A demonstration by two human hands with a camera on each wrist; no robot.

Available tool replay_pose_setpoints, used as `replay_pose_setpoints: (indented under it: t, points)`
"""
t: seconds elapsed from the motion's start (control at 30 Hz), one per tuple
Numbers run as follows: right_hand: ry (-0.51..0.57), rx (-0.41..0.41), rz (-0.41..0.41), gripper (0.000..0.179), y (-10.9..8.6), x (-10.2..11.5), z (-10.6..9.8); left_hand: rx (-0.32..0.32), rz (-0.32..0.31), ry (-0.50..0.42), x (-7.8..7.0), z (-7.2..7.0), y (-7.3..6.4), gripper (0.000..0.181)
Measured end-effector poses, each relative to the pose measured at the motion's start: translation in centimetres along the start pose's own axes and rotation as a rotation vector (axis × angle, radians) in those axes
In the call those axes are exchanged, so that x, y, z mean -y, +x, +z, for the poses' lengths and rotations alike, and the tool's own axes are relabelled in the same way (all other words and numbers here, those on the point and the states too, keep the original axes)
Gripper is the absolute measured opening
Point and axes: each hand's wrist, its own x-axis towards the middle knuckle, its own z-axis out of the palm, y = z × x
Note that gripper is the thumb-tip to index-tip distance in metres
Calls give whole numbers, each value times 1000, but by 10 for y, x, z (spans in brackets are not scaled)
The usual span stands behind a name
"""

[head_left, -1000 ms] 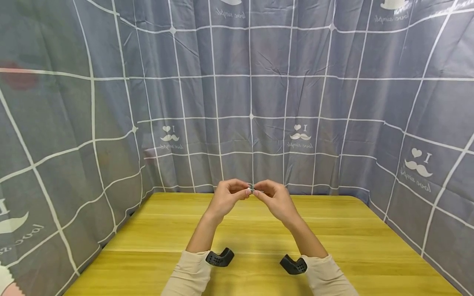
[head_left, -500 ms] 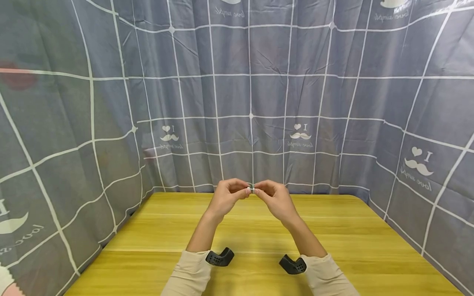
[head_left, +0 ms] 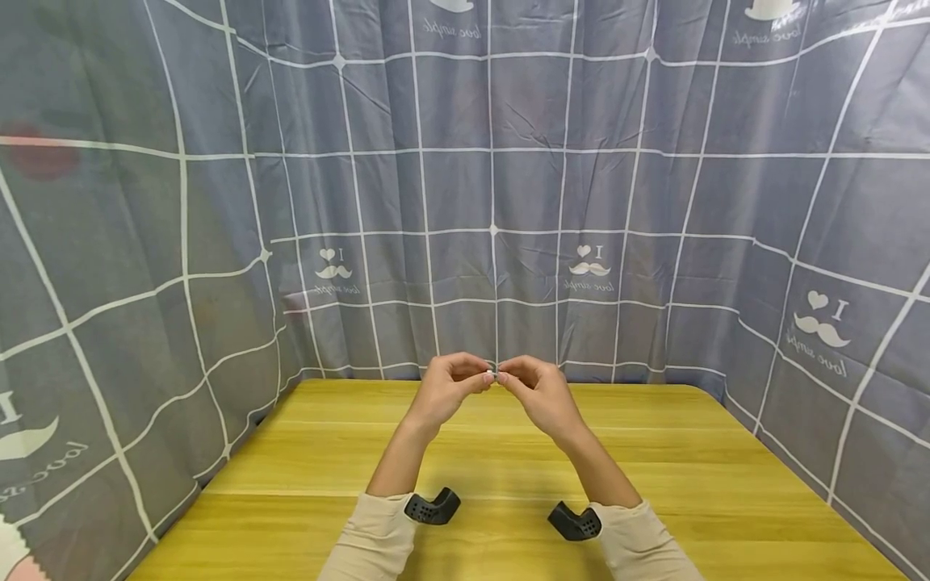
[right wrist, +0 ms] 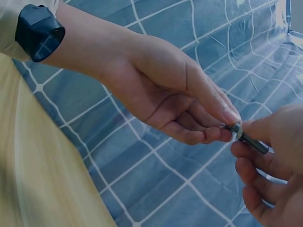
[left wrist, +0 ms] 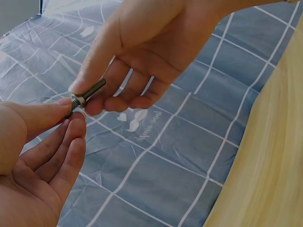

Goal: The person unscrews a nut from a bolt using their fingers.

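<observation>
Fingertip to fingertip, my two hands meet in mid-air over the far edge of the table in the head view. Between them is a small threaded metal bolt (left wrist: pixel 94 88) with a shiny nut (left wrist: pixel 78 100) round its shank. My left hand (head_left: pixel 449 391) pinches one end of the bolt between thumb and fingertips, which hide that end. My right hand (head_left: pixel 536 391) has its thumb and index finger on the nut. From the nut, the free threaded end (right wrist: pixel 257 144) points toward the right palm. The right hand's other fingers are loosely bent beneath it.
A yellow wood-grain table (head_left: pixel 494 468) lies below the forearms. Grey-blue curtains (head_left: pixel 458 194) with white grid lines hang behind it and on both sides. Black wrist mounts (head_left: pixel 432 507) sit at the beige sleeve cuffs.
The hands keep their place over the table. Only the fingertips and the small bright part between them shift slightly.
</observation>
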Motion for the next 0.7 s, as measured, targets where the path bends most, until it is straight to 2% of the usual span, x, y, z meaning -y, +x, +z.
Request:
replay_pose_setpoints:
  t: [0.1, 0.23, 0.33, 0.47, 0.7]
  points:
    - [10, 7, -17, 19, 1, 0, -1, 2, 3, -5, -1, -1, 0, 17]
    - [1, -5, 11, 25, 0, 0, -1, 7, 6, -4, -1, -1, 0, 18]
    - [-11, -7, 32, 23, -2, 0, 0, 5, 11, 3, 0, 0, -1, 19]
    - [-4, -3, 10, 19, -2, 0, 1, 1, 14, -3, 0, 0, -1, 18]
    - [-8, -13, 27, 26, -1, 1, 2, -9, 14, -11, -1, -1, -2, 15]
